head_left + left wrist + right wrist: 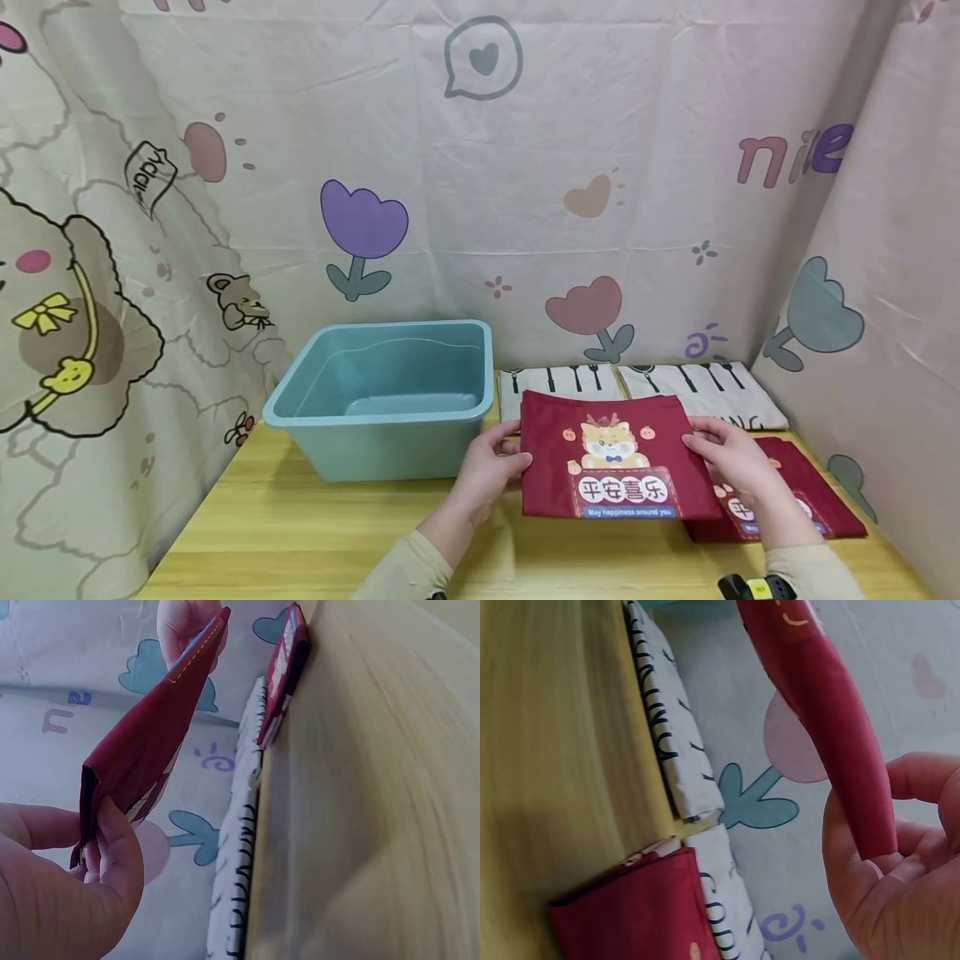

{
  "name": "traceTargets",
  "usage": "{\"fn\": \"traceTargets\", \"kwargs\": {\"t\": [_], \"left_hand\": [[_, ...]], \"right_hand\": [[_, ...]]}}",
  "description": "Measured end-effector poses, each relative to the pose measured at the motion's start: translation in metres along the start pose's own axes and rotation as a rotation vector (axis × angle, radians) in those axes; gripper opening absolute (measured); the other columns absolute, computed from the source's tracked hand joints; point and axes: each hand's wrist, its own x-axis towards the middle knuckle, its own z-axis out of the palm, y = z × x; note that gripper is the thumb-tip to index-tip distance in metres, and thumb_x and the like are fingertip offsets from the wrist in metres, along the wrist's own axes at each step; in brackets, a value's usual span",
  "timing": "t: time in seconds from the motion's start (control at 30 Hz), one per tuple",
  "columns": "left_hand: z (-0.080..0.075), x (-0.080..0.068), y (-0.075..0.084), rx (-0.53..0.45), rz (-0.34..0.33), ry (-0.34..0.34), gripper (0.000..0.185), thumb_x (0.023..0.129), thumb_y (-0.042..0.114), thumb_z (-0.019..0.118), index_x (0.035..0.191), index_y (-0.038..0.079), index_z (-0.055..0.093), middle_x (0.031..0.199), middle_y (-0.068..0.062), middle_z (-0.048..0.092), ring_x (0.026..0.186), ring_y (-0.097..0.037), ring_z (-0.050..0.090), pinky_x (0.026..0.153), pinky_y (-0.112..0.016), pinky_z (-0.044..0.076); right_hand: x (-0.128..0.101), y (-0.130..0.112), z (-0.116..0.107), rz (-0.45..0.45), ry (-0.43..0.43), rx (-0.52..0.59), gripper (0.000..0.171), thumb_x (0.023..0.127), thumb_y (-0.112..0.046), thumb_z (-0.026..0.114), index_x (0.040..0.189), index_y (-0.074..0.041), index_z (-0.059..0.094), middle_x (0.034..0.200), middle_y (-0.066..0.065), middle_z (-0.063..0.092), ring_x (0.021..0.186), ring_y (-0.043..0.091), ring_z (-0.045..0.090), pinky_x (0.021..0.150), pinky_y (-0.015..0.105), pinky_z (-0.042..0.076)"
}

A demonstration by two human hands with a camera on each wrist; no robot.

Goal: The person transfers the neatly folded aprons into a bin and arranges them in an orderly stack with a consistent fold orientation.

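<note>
Both hands hold a folded dark-red cloth [615, 450] up above the wooden table. On its front are a cartoon dog, white-circled characters and a blue strip of lettering. The left hand [487, 467] pinches the cloth's left side between thumb and fingers; the left wrist view shows the folded layers [142, 731] at that grip. At the opposite side, the right hand [731, 458] grips the edge, its thumb on the printed face. A second folded red cloth [821, 492] with a similar print lies on the table, partly hidden behind the right hand and forearm.
An open light-blue plastic bin [390, 450] stands at the left on the table [300, 533]. Two folded white cloths with black cutlery prints, one at left [536, 383] and one at right [697, 392], lie along the back. A patterned curtain [480, 183] hangs behind and at both sides.
</note>
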Motion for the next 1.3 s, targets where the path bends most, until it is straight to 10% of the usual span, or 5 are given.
{"fn": "traceTargets", "kwargs": {"t": [0.77, 1.3], "left_hand": [[0.007, -0.007, 0.045, -0.093, 0.066, -0.052, 0.055, 0.087, -0.008, 0.066, 0.139, 0.001, 0.053, 0.086, -0.006, 0.055, 0.078, -0.016, 0.056, 0.067, -0.034, 0.057], [-0.022, -0.012, 0.086, 0.001, 0.155, -0.046, 0.053, 0.091, -0.003, 0.064, 0.142, 0.002, 0.051, 0.098, -0.011, 0.056, 0.088, -0.019, 0.056, 0.071, -0.036, 0.059]], "right_hand": [[-0.003, -0.032, -0.027, -0.173, -0.017, 0.038, 0.053, 0.102, -0.016, 0.054, 0.139, 0.016, 0.035, 0.102, 0.004, 0.061, 0.083, 0.008, 0.065, 0.070, 0.036, 0.060], [0.002, -0.069, -0.014, -0.262, -0.003, 0.022, 0.053, 0.101, -0.018, 0.057, 0.141, 0.011, 0.037, 0.107, 0.011, 0.059, 0.084, 0.008, 0.066, 0.071, 0.035, 0.059]]}}
